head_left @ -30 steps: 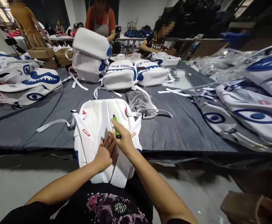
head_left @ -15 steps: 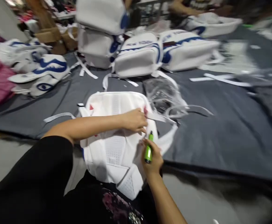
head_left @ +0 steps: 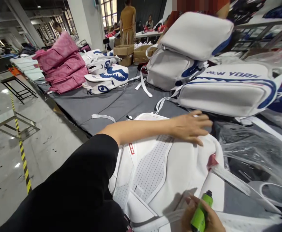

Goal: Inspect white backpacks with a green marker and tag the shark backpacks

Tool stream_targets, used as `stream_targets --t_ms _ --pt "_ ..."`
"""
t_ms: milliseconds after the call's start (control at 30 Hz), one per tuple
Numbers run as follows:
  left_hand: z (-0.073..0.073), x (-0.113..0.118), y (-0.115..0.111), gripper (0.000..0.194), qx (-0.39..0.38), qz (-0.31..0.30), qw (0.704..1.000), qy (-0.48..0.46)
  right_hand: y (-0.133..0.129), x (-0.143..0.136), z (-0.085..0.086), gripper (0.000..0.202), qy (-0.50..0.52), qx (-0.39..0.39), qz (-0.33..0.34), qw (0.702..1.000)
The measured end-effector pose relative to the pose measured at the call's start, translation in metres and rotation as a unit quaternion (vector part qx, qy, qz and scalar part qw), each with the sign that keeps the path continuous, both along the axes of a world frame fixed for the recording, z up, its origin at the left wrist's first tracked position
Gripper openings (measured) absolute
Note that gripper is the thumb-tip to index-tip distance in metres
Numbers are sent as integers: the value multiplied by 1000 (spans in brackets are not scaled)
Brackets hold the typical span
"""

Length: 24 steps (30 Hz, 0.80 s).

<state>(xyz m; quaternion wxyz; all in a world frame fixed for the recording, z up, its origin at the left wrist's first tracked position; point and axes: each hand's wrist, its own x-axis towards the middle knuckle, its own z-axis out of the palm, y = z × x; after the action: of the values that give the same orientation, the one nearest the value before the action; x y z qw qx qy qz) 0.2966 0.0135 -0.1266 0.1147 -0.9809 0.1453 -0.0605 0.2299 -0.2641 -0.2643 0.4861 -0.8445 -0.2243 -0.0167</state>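
Observation:
A white backpack (head_left: 181, 164) lies with its strap side up at the table's near edge, a small red label (head_left: 131, 149) on one perforated strap. Across its upper part reaches my left hand (head_left: 191, 127), fingers spread and holding nothing; whether it touches the fabric I cannot tell. Low in the view, my right hand (head_left: 209, 219) is closed around a green cylindrical tool (head_left: 201, 212) with a black tip, over the bag's lower right part. A white webbing strap (head_left: 232, 180) runs from a red patch (head_left: 212, 161) on the bag's right side.
White-and-blue backpacks (head_left: 223, 93) stand along the grey-covered table (head_left: 75, 108), some stacked. Pink bags (head_left: 65, 64) are piled at the left. Clear plastic (head_left: 257, 151) lies to the right. Cardboard boxes (head_left: 123, 53), stools (head_left: 14, 120) and several people are farther off.
The view has swung left and up, closer to the backpack. My left hand has left the strap at the bag's right side and opened over the top. My right hand keeps the green tool.

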Motion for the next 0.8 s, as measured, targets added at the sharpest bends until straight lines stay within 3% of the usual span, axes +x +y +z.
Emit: stream_targets --t_ms 67,133,167,267,367,467,567,700,800 --pt "8 -2 0 46 11 13 1000 -2 4 -2 4 28 -10 11 -25 1000" --pt "6 -10 -15 46 14 -32 999 15 7 -5 10 32 -14 74 -62 995" --pt "2 -15 -25 45 5 -60 998 15 9 -6 15 37 5 137 -78 987" --pt "-21 -26 -45 47 -48 -143 988 9 16 -1 28 39 65 208 -79 973" --pt "-40 -20 -48 55 -56 -127 990 30 23 14 35 36 91 291 -79 949" --pt "-43 -13 -53 53 -47 -105 991 74 23 22 36 31 111 280 -86 950" --pt "-47 -19 -58 39 -60 -107 989 81 20 23 31 29 77 222 -104 966" --pt "-67 -42 -59 17 -134 -116 984 4 19 24 29 27 54 185 -101 976" --pt "-85 -54 -56 16 -175 -130 974 -59 23 25 35 29 89 178 -80 977"
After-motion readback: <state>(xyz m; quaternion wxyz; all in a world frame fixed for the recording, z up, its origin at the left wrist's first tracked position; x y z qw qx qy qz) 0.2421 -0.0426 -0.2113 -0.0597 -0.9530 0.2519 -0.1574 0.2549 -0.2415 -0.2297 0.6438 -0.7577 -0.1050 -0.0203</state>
